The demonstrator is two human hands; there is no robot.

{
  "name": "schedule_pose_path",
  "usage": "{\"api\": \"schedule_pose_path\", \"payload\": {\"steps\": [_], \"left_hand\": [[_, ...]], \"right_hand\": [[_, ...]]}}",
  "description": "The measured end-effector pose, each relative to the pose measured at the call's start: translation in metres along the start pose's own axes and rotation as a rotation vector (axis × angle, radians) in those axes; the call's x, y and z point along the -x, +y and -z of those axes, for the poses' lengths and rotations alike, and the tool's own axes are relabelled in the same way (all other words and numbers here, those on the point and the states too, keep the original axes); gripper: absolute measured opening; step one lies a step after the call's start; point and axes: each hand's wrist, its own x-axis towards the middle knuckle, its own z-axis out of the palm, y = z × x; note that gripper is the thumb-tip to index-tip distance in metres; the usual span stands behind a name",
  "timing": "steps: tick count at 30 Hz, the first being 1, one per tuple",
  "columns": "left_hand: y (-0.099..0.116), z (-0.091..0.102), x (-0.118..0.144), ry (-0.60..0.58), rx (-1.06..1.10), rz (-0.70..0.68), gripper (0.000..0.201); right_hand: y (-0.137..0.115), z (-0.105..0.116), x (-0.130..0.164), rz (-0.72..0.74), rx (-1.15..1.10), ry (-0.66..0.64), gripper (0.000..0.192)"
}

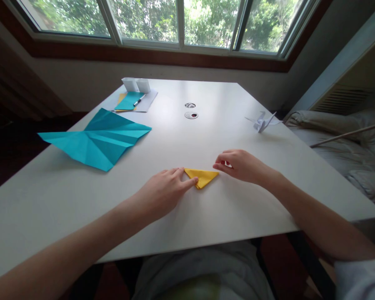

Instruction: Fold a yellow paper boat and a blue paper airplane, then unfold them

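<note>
Leafy trees [146, 21] are showing through the window [180, 25] beyond a smooth white table [171, 146], its top gleaming softly. A creased teal sheet [109, 137] is sprawling at left, ridges fanning toward sharp points; a white paper crane [260, 124] is standing at right, thin and angular. The yellow folded paper [204, 176] is lying on the near half of the table, between your hands: a small, compact triangle, layered at its lower tip. Your left hand [165, 187] is pinning it, thumb on top, fingers extended at its left corner. Your right hand [239, 164] is poised just beside its right corner, fingers loosely curled, holding nothing.
</note>
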Motion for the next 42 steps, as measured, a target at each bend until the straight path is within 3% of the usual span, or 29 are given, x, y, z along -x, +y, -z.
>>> {"api": "schedule_pose_path", "payload": {"steps": [3, 8, 12, 14, 18, 24, 31, 42], "left_hand": [[-0.008, -0.004, -0.005, 0.065, 0.032, -0.034, 0.049], [-0.012, -0.009, -0.012, 0.134, 0.083, -0.049, 0.045], [-0.008, -0.007, -0.014, 0.182, 0.151, -0.053, 0.036], [-0.006, -0.005, -0.014, 0.209, 0.203, -0.044, 0.032], [-0.003, -0.001, -0.016, 0.327, 0.380, 0.036, 0.023], [0.002, -0.005, -0.023, 0.502, 0.992, 0.200, 0.021], [-0.001, -0.008, -0.027, 0.513, 1.340, 0.249, 0.027], [-0.002, -0.008, -0.026, 0.532, 1.395, 0.284, 0.027]], "right_hand": [[0.000, -0.013, -0.005, 0.003, -0.146, 0.061, 0.029], [0.000, -0.024, -0.006, -0.061, -0.253, -0.030, 0.039], [-0.004, -0.018, -0.005, -0.119, -0.337, -0.102, 0.026], [-0.007, -0.015, -0.005, -0.127, -0.373, -0.041, 0.016], [-0.014, -0.015, -0.006, -0.155, -0.527, 0.164, 0.016], [-0.029, -0.019, -0.005, -0.088, -0.716, 0.311, 0.021], [-0.040, -0.022, -0.002, 0.054, -0.830, 0.279, 0.027], [-0.038, -0.024, -0.004, 0.104, -0.984, 0.213, 0.027]]}}
